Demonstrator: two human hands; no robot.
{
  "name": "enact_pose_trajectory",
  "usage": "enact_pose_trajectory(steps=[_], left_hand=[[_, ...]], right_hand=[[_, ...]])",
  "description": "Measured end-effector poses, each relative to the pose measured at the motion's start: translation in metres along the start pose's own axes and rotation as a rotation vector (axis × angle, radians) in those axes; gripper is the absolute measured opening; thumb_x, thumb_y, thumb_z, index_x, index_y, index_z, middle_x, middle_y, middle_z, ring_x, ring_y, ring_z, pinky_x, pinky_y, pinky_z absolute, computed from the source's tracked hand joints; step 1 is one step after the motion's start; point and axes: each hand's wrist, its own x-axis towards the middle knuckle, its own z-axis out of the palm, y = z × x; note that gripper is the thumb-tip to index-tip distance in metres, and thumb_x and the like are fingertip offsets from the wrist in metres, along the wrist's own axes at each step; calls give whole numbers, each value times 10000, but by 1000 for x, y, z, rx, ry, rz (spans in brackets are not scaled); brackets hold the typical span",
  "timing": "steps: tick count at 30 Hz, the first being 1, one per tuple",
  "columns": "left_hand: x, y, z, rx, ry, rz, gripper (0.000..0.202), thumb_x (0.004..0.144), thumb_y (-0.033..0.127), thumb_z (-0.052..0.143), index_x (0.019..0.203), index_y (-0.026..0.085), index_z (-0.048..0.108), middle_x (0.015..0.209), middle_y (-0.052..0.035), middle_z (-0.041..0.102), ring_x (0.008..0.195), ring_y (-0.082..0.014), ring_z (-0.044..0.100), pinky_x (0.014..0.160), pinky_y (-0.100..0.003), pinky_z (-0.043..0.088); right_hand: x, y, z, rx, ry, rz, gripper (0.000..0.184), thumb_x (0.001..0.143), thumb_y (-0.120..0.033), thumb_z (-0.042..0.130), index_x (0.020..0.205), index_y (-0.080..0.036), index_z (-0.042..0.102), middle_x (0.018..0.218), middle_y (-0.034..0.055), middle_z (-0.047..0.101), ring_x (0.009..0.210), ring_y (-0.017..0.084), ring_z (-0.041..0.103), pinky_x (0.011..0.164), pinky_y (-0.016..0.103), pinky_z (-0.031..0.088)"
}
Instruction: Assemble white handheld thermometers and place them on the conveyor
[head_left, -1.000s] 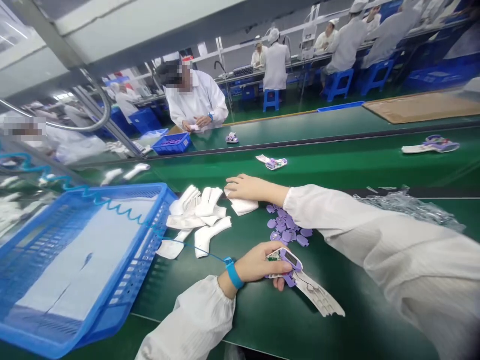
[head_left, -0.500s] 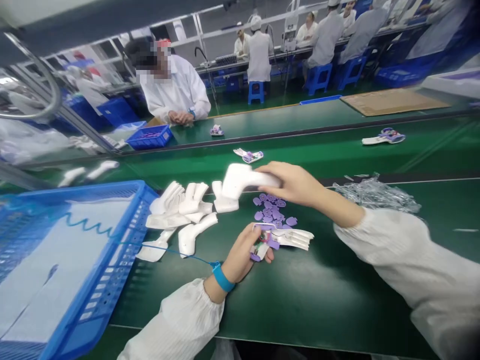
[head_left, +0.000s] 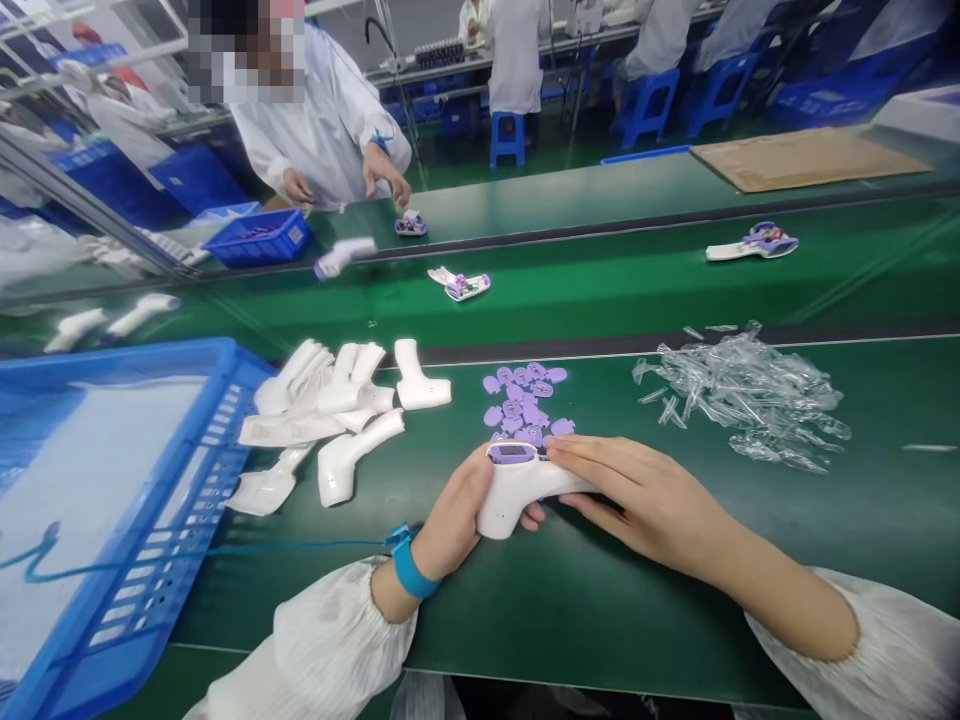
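Note:
Between my hands is a white, pistol-shaped thermometer (head_left: 504, 505) with a purple-rimmed display at its top end. My left hand (head_left: 456, 508) is wrapped round its head, thumb by the display, a blue strap on the wrist. Along the handle, on the right, lies my right hand (head_left: 637, 495) with its fingers closed over the shell. Just beyond the thermometer are several small purple plastic pieces (head_left: 531, 410). White shell halves (head_left: 352, 455) are heaped on the table left of my left hand. The electronics inside the thermometer are hidden by the shell.
A blue basket (head_left: 180, 560) stands at the left, a blue cord crossing it. Clear plastic pieces (head_left: 765, 400) are piled at the right. Open thermometer halves (head_left: 466, 288) lie on the green belt (head_left: 600, 270). Across it, a person in white (head_left: 322, 120) reaches toward a part.
My right hand has brought the white shell down onto the open half in my left hand. Across the belt, the person's hands have moved apart, and a blurred white piece has appeared on the belt.

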Motion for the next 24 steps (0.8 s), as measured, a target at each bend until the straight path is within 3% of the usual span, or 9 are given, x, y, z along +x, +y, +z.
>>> enact_pose_trajectory(steps=[5, 12, 14, 17, 19, 24], left_hand=[[-4, 4, 1, 111, -6, 27, 617, 938, 457, 867, 1388, 139, 589, 944, -95, 815, 829, -201, 798, 795, -300, 651], [-9, 8, 4, 136, 22, 65, 507, 993, 451, 804, 1347, 135, 626, 847, -61, 792, 761, -178, 779, 736, -279, 654], [-12, 9, 2, 170, 7, 85, 476, 993, 439, 806, 1333, 144, 653, 878, -66, 796, 779, -181, 788, 724, -262, 651], [-15, 10, 1, 234, -38, 113, 466, 959, 401, 848, 1341, 185, 694, 1090, -94, 807, 847, -204, 817, 759, -280, 671], [-16, 11, 1, 277, -43, 143, 480, 944, 378, 864, 1368, 220, 705, 1202, -98, 798, 875, -214, 829, 811, -307, 681], [-13, 19, 3, 481, 28, 319, 452, 950, 421, 851, 1347, 230, 751, 1216, -106, 807, 940, -258, 821, 837, -345, 669]], right_hand=[[-2, 1, -1, -19, 14, -23, 364, 1127, -251, 567, 1476, -148, 589, 1383, 135, 773, 1217, 274, 769, 982, 442, 656], [1, -1, -4, -6, 47, -54, 414, 1112, -245, 615, 1509, -138, 570, 1406, 131, 767, 1248, 264, 753, 1037, 418, 603], [1, -3, -5, 43, 14, -18, 410, 1127, -344, 595, 1491, -156, 585, 1337, 121, 799, 1149, 266, 789, 940, 403, 621], [3, -5, -8, 243, -104, 103, 420, 1124, -499, 562, 1410, -203, 645, 1118, 64, 851, 852, 220, 811, 705, 338, 598], [3, -5, -11, 385, -156, 191, 356, 1127, -488, 560, 1344, -235, 686, 1050, 31, 846, 779, 191, 787, 653, 308, 569], [3, 1, -16, 492, -81, 298, 277, 1101, -385, 629, 1347, -292, 717, 1234, 49, 820, 1070, 226, 785, 887, 331, 625]])
